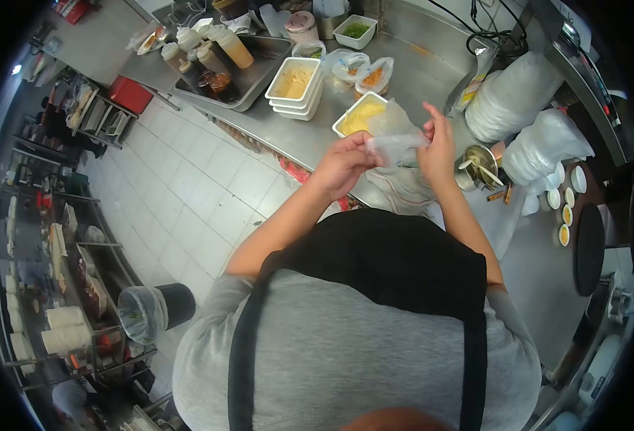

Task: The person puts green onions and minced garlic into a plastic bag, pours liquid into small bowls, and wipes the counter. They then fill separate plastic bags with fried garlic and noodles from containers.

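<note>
My left hand [346, 164] pinches one edge of a thin clear plastic bag [396, 146], its fingers pressed together. On the other side of the bag, my right hand [437, 144] grips the opposite edge, with its index finger raised. Just behind the bag stands a white container [343, 126] with yellow food [362, 115] in it, partly covered by the plastic. Two small bags of food, one with orange bits [374, 77], lie farther back. To their left is a stack of white tubs [297, 106], the top one holding pale yellow food.
A metal tray [259, 85] of squeeze bottles is at the back left. On the right are large wrapped stacks [504, 97], a metal pot of utensils [479, 164] and small cups [567, 214]. A bin [177, 303] stands on the tiled floor. Black cables hang at the back.
</note>
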Motion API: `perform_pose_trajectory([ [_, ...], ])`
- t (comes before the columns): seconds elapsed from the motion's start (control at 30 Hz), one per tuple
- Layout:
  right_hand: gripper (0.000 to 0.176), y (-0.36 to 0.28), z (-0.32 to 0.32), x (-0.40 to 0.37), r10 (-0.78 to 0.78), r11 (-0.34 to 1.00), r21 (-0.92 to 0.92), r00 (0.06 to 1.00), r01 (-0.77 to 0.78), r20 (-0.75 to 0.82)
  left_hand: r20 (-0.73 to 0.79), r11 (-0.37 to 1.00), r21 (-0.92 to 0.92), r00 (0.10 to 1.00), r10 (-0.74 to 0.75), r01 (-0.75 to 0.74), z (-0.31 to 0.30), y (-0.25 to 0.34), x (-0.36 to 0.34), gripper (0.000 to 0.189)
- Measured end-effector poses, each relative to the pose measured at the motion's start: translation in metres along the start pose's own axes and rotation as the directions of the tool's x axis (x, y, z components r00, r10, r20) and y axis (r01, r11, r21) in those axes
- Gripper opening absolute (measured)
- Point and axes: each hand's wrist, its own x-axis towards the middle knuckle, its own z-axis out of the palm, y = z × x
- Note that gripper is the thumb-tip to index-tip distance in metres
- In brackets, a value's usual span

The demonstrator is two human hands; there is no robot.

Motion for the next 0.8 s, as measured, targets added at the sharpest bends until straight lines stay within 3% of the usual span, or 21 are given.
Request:
perform_pose_trajectory([
  [0.07, 0.069, 0.01, 0.008, 0.0, 0.146, 0.936, 0.315, 0.988, -0.155, 0.052, -0.224, 0.938, 0.346, 0.968, 0.109, -0.025, -0.004, -0.008, 0.006, 0.023],
  [0.1, 0.069, 0.005, 0.007, -0.001, 0.234, 0.757, 0.565, 0.943, -0.329, 0.235, -0.318, 0.863, 0.505, 0.93, 0.187, -0.001, -0.009, -0.013, 0.009, 0.025],
  [0.13, 0.07, -0.002, 0.006, -0.006, 0.256, 0.484, 0.719, 0.866, -0.499, 0.429, -0.364, 0.743, 0.669, 0.874, 0.323, 0.003, -0.02, -0.015, 0.013, 0.025],
  [0.17, 0.071, -0.018, 0.004, -0.01, 0.205, 0.155, 0.754, 0.767, -0.639, 0.608, -0.377, 0.594, 0.803, 0.804, 0.459, 0.037, -0.037, -0.015, 0.018, 0.026],
  [0.2, 0.069, -0.032, 0.001, -0.011, 0.165, 0.151, 0.752, 0.767, -0.641, 0.62, -0.354, 0.423, 0.901, 0.727, 0.589, 0.096, -0.044, -0.012, 0.02, 0.026],
  [0.27, 0.066, -0.053, -0.004, -0.011, 0.084, 0.143, 0.755, 0.768, -0.64, 0.635, -0.466, 0.742, 0.67, 0.773, 0.431, -0.01, -0.05, -0.013, 0.023, 0.032],
  [0.33, 0.061, -0.006, 0.017, -0.006, 0.197, 0.68, 0.624, 0.915, -0.386, 0.351, -0.441, 0.953, 0.3, 0.881, 0.173, -0.037, -0.041, -0.009, 0.02, 0.036],
  [0.37, 0.058, 0.011, 0.025, -0.002, 0.172, 0.872, 0.427, 0.966, -0.24, 0.191, -0.344, 0.997, 0.081, 0.939, 0.023, 0.005, -0.022, 0.002, 0.014, 0.036],
  [0.4, 0.055, 0.011, 0.026, 0.001, 0.172, 0.936, 0.293, 0.979, -0.196, 0.106, -0.211, 0.988, -0.133, 0.972, -0.103, 0.076, -0.011, 0.008, 0.011, 0.036],
  [0.47, 0.05, 0.004, 0.029, 0.008, 0.123, 0.992, -0.003, 0.991, -0.123, -0.06, -0.257, 0.962, 0.274, 0.962, 0.094, -0.02, -0.01, 0.003, 0.013, 0.037],
  [0.5, 0.047, -0.003, 0.029, 0.008, 0.062, 0.996, 0.059, 0.998, -0.063, 0.021, -0.251, 0.883, 0.465, 0.948, 0.194, -0.058, -0.011, 0.0, 0.013, 0.038],
  [0.57, 0.044, -0.022, 0.027, 0.0, -0.073, 0.98, 0.193, 0.982, 0.039, 0.174, -0.309, 0.435, 0.897, 0.814, 0.492, 0.077, -0.035, 0.007, 0.021, 0.043],
  [0.6, 0.042, -0.034, 0.027, -0.005, -0.173, 0.97, 0.206, 0.958, 0.126, 0.23, -0.252, 0.146, 0.968, 0.737, 0.627, 0.206, -0.044, 0.013, 0.021, 0.046],
  [0.67, 0.038, -0.05, 0.029, -0.013, -0.363, 0.924, 0.246, 0.871, 0.291, 0.331, -0.155, 0.015, 0.981, 0.728, 0.668, 0.195, -0.049, 0.019, 0.015, 0.052],
  [0.7, 0.038, -0.047, 0.028, -0.009, -0.26, 0.964, 0.148, 0.903, 0.222, 0.341, -0.102, -0.052, 0.981, 0.722, 0.684, 0.187, -0.047, 0.022, 0.012, 0.054],
  [0.73, 0.038, -0.04, 0.027, -0.004, -0.155, 0.988, 0.049, 0.927, 0.147, 0.342, -0.132, 0.062, 0.991, 0.752, 0.646, 0.122, -0.044, 0.025, 0.007, 0.044],
  [0.77, 0.039, -0.036, 0.028, 0.001, -0.049, 0.996, -0.049, 0.941, 0.069, 0.334, 0.031, -0.055, 0.998, 0.81, 0.585, 0.001, -0.036, 0.03, 0.001, 0.039],
  [0.8, 0.039, -0.034, 0.03, 0.004, -0.043, 0.995, -0.066, 0.925, 0.073, 0.377, 0.19, -0.158, 0.979, 0.843, 0.503, -0.126, -0.03, 0.033, -0.005, 0.033],
])
